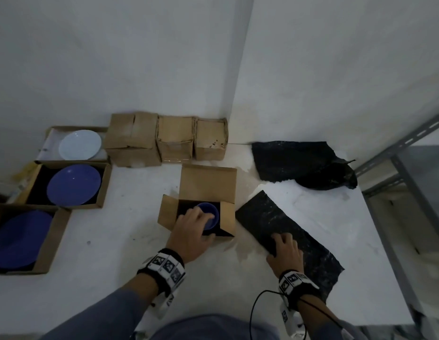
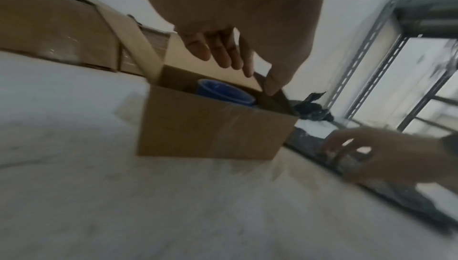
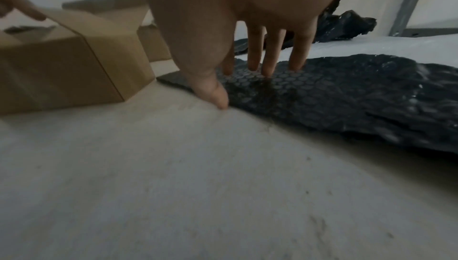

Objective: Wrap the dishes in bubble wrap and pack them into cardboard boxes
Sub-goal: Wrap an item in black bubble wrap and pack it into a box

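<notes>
Two hands work low in the head view. The right hand, lower right of centre, lies with straight, spread fingers on the near end of a black bubble-wrap sheet, thumb tip at the sheet's edge; it grips nothing. This sheet is thin, limp and dimpled with small round cells; its long axis runs from the right hand diagonally toward the open cardboard box, whose near right corner it almost meets.

The left hand, at centre, reaches into that box from its near side, fingers extended and loosely apart above a blue cup; whether they touch the rim cannot be told. The cup is round, glossy and upright, unwrapped, just ahead of and below those fingertips, so the left hand is plainly the nearer. Judged from this, the cup must travel rightward onto the sheet.

Farther up, a crumpled bubble-wrap piece lies at right. At left, three shallow boxes hold a white plate and two blue plates. Closed boxes line the wall.
</notes>
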The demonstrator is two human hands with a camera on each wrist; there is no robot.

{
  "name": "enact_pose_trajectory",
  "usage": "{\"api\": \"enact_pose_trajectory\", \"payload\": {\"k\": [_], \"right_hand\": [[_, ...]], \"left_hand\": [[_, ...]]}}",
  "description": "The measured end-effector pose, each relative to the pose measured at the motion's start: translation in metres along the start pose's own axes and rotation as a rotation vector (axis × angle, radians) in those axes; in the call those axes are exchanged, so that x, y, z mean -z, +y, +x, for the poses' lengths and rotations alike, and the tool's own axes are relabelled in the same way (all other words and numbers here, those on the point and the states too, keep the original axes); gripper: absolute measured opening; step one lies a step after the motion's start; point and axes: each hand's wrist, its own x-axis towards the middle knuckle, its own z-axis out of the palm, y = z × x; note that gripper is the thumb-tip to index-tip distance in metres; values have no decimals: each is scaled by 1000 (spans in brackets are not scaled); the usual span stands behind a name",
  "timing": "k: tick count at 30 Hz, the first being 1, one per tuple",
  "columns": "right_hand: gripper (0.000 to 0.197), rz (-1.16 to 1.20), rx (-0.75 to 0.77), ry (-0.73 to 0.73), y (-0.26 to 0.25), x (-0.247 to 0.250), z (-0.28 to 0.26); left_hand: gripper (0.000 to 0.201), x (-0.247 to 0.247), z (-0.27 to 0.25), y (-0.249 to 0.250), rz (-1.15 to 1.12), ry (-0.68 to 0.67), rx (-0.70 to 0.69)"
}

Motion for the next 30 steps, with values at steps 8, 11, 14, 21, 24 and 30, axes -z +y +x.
{"api": "enact_pose_trajectory", "payload": {"k": [8,11,14,21,24,30], "right_hand": [[18,434,-214,118,-4,13,18],[15,685,-350,228,-10,45,22],[7,786,-81,395,-29,69,22],[24,454,509,363,-118,75,4],[26,306,752,325,-149,52,9],[24,182,789,4,-182,19,7]], "left_hand": [[71,-20,26,47,-365,-293,-79],[69,-35,30,46,-50,-388,-182],[73,-43,30,42,84,-509,-246],[45,-23,15,20,-430,-273,-155],[28,8,-8,2,-262,-259,-180],[19,70,-30,-1,-381,-302,-143]]}}
